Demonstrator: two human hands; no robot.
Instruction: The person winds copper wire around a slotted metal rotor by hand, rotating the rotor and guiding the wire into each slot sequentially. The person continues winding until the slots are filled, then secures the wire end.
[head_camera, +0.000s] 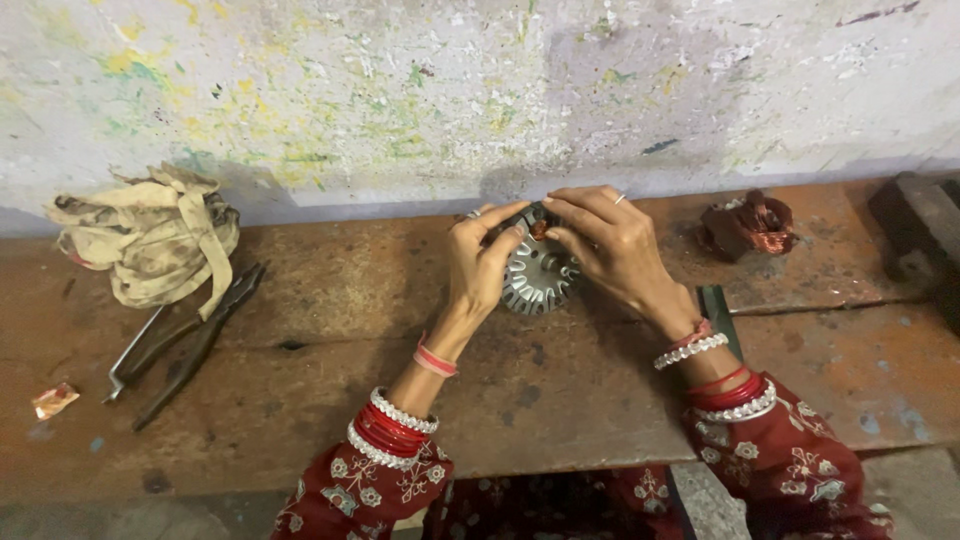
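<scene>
Stator: round grey slotted metal motor stator core (537, 275) stood tilted on its edge at 12 o'clock of the frame centre, on the rust-brown worn tabletop (560, 400), close to the paint-flecked wall (400, 90).
Left hand: left hand (480, 262) was closed round the core's left rim, thumb and forefinger pinched at its top edge.
Right hand: right hand (610, 245) curled over the core's upper right, fingertips pressed on a small copper-coloured bit (539, 229) at the top; couldn't tell if it was wire or a tab.
Progress: judging by the look, most slots facing the camera were bare, w/ copper only at the top, so the winding work seemed at an early stage & nearly all slots left; the far side of the core was hidden.
Spare coil: dark block wound w/ reddish copper wire (748, 225) lay at 2 o'clock, well apart from both hands, untouched.
Pliers: long dark metal pliers (190, 340) lay at 9 o'clock on the tabletop, handles toward the near edge, jaws just under the rag.
Rag: crumpled dirty beige cloth rag (150, 240) sat at 10 o'clock against the wall.
Scrap: small orange-pink wrapper scrap (53, 400) lay at the far left, near 8 o'clock.
Flat piece: dark narrow flat piece (718, 310) lay just beside the right wrist; kind unclear.
</scene>
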